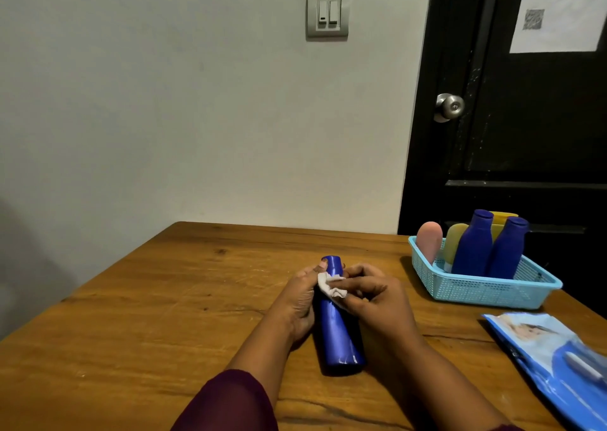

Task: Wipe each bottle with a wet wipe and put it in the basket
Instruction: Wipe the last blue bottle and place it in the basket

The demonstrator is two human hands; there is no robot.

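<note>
Gripping blue bottle (338, 332) w/ L hand (300, 302); R fingers (354, 287) prob. pinch wipe (328, 284).

A plain pale wall (164, 102) was seen behind a wooden table (164, 315), whose brown top was marked by dark grain lines and knots. A grey switch plate (327, 13) with two rockers was mounted high on the wall. To the right, a black door (525, 135) was set, fitted with a round metal knob (450, 106). A white paper sheet (558, 20) bearing a blurred code was fixed to its upper part. The room was dimly and evenly lit.
</note>
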